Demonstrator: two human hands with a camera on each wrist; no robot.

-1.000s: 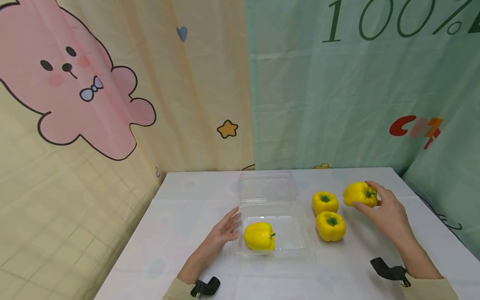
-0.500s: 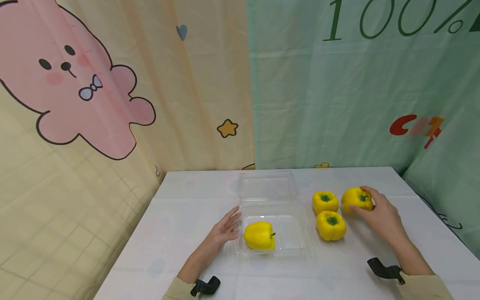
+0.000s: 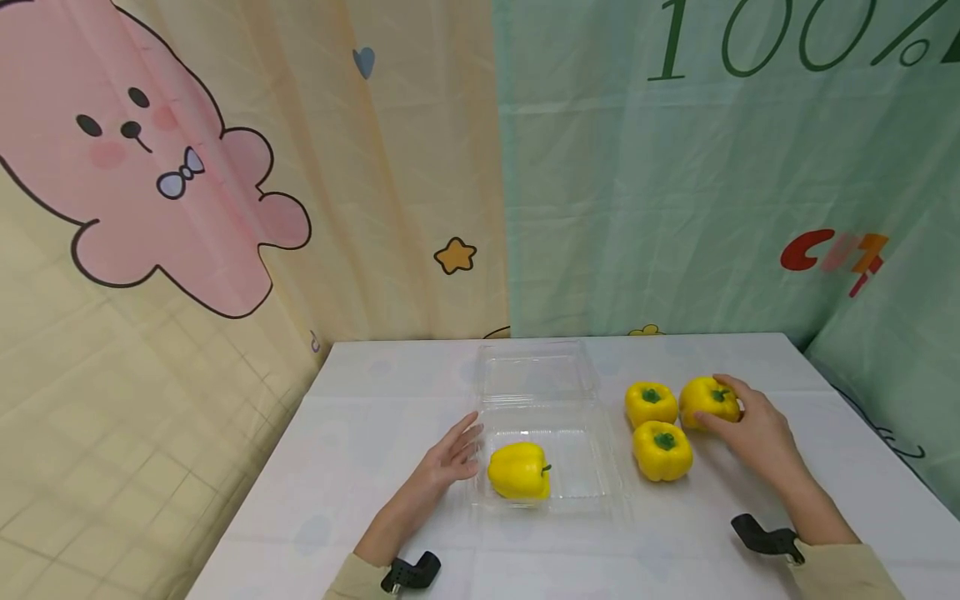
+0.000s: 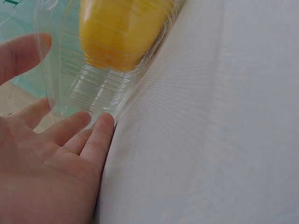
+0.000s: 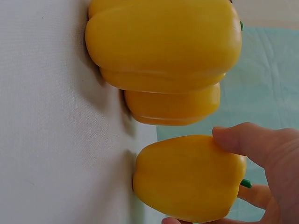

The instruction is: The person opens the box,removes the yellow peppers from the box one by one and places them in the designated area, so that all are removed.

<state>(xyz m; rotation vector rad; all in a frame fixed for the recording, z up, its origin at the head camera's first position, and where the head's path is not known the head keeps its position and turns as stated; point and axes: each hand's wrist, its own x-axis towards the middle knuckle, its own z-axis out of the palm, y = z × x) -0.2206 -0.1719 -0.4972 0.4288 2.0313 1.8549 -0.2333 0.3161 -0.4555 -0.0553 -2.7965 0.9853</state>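
My right hand (image 3: 761, 433) grips a yellow bell pepper (image 3: 705, 400) with a green stem, thumb on the near side and fingers round the far side. In the right wrist view this held pepper (image 5: 187, 177) is at or just above the white cloth. Two more yellow peppers stand beside it, a rear one (image 3: 649, 404) and a front one (image 3: 662, 452). My left hand (image 3: 442, 467) lies at the left wall of a clear plastic box (image 3: 585, 467), its fingers loosely extended; in the left wrist view the fingertips (image 4: 103, 122) meet the box's side. One pepper (image 3: 519, 472) lies on its side in the box.
The box's clear lid (image 3: 534, 375) is folded back behind it, flat on the table (image 3: 315, 500). Printed curtains (image 3: 405, 167) hang behind the table's far edge. A black wrist mount (image 3: 767, 535) sticks out by the right sleeve.
My right hand has carried its pepper left and slightly lower, close to the rear standing pepper. The left hand, the box and the other peppers have stayed put.
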